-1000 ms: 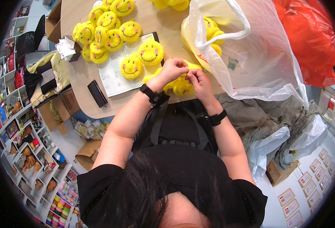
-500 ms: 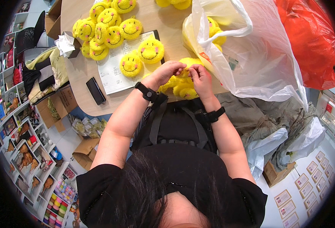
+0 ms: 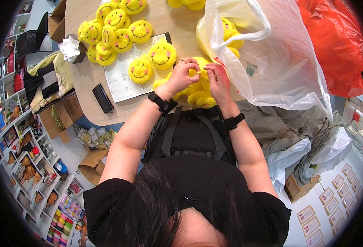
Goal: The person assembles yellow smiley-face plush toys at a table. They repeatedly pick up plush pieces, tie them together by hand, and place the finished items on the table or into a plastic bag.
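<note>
My left hand (image 3: 183,76) and my right hand (image 3: 218,84) are close together at the table's near edge, fingertips pinched. Between them runs a thin yellow cord (image 3: 202,72), small and hard to make out. Fluffy yellow plush pieces (image 3: 202,100) lie right below and behind my hands, partly hidden by them. Just beyond my left hand, a round plush smiley (image 3: 162,54) and a second plush smiley (image 3: 140,70) rest on a clipboard with a written sheet (image 3: 119,84).
More smileys are heaped at the table's far left (image 3: 117,31). A white plastic bag (image 3: 280,61) holding yellow plush stands at the right, beside a red bag (image 3: 333,45). A black phone (image 3: 103,99) and a tissue box (image 3: 77,51) are on the left.
My left hand has shifted slightly left and its fingers have curled into a rounder pinch. My right hand's fingertips have tilted a little upward. The cord between them now shows more.
</note>
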Available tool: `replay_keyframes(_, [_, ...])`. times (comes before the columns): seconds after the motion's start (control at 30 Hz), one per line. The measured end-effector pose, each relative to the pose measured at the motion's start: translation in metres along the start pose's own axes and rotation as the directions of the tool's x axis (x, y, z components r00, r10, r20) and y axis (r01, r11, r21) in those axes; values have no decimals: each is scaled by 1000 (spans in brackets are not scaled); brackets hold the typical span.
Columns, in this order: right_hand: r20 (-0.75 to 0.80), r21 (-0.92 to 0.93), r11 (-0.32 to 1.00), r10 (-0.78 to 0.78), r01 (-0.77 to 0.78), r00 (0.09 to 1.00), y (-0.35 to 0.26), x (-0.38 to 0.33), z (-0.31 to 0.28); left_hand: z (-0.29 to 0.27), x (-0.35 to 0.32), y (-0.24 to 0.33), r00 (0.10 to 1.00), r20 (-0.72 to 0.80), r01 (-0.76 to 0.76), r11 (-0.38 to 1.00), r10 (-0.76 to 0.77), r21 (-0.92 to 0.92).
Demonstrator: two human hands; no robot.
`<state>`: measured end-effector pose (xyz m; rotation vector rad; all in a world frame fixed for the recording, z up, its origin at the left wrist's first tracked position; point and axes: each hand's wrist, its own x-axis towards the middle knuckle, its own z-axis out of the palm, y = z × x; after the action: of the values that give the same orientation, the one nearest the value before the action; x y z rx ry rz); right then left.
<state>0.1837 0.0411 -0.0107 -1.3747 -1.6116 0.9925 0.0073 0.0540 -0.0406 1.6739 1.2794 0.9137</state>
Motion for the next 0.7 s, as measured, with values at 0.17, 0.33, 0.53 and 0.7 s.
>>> replay_keyframes(0.17, [165, 102, 947, 285, -303, 944, 16, 6, 4, 3, 2, 2, 994, -50, -89, 992, 94, 94])
replay_keyframes(0.33, [297, 264, 820, 433, -509, 851, 31, 11, 0, 13, 0, 0, 979, -148, -110, 973, 142, 205])
replay_keyframes(0.53, [397, 186, 812, 452, -553, 799, 36, 20, -14, 21, -8, 3, 964, -198, -126, 963, 175, 238])
replay_keyframes(0.7, [404, 53, 906, 365, -419, 839, 44, 21, -18, 22, -14, 3, 968, -167, -137, 951, 188, 276])
